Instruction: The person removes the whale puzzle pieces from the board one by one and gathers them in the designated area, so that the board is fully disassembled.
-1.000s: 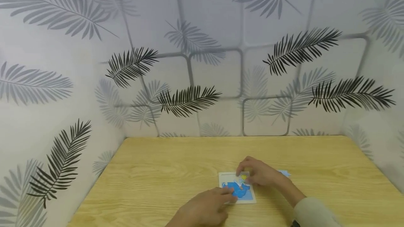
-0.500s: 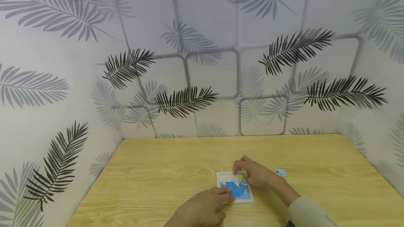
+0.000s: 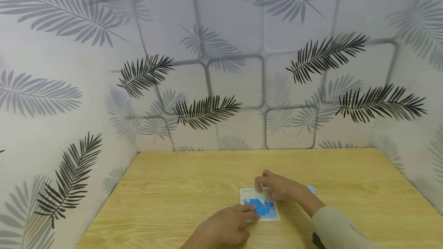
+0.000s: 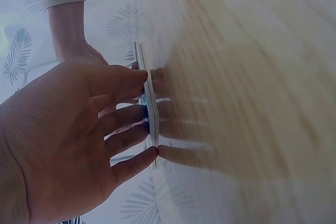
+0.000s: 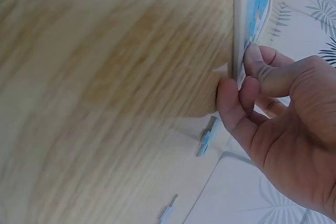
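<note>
A small puzzle tray (image 3: 247, 195) with a pale rim lies on the table, showing a blue whale (image 3: 264, 208) picture. My left hand (image 3: 225, 224) reaches in from the lower left, its fairly straight fingers resting on the tray's near left part. In the left wrist view these fingertips touch the tray's edge (image 4: 152, 111). At the top right corner of the tray, my right hand (image 3: 279, 186) pinches a puzzle piece (image 3: 266, 193) with a yellow sun, partly covered by the fingers. The right wrist view shows that thumb and fingers (image 5: 253, 56) close against the tray's edge.
A loose light-blue puzzle piece (image 3: 312, 189) lies right of the tray, partly behind the right forearm. In the right wrist view, two loose pieces lie on the wood, one nearer (image 5: 207, 137) and one farther (image 5: 167, 211). Leaf-patterned walls (image 3: 238, 126) enclose the table (image 3: 180, 180).
The sun piece, flat and plainly visible before, now looks tilted and more covered by the right fingers. My left hand stays in place on the tray; the head view shifts slightly.
</note>
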A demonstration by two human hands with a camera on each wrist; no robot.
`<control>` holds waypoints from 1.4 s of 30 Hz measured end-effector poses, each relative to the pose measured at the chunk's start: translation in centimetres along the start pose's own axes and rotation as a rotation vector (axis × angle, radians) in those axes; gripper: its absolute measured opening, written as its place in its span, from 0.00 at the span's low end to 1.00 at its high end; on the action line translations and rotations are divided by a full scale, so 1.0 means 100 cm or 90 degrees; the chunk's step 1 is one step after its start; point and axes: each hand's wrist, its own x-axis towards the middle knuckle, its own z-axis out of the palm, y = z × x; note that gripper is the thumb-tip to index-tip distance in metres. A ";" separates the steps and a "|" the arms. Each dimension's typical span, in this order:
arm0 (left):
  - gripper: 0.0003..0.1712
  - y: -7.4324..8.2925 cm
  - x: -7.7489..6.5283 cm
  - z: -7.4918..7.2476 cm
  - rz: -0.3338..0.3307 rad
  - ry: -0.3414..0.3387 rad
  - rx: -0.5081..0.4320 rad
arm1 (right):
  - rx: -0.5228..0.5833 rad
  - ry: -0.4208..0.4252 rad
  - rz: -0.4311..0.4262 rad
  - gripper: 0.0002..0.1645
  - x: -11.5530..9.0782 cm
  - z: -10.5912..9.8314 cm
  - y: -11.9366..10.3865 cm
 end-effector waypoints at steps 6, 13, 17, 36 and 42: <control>0.30 0.001 0.003 0.000 0.004 -0.002 0.017 | -0.058 0.006 -0.047 0.22 0.000 -0.002 0.005; 0.29 0.001 0.002 -0.001 -0.001 -0.009 0.013 | -0.034 0.058 -0.069 0.19 -0.004 -0.001 0.009; 0.29 0.001 0.003 -0.002 -0.003 -0.007 0.016 | 0.069 0.076 -0.098 0.07 -0.010 -0.009 0.016; 0.29 0.000 0.004 0.003 0.019 0.006 0.032 | 0.186 0.152 -0.012 0.12 -0.051 -0.034 0.047; 0.29 -0.001 0.004 0.003 0.030 0.003 0.045 | 0.160 0.194 0.019 0.08 -0.072 -0.043 0.062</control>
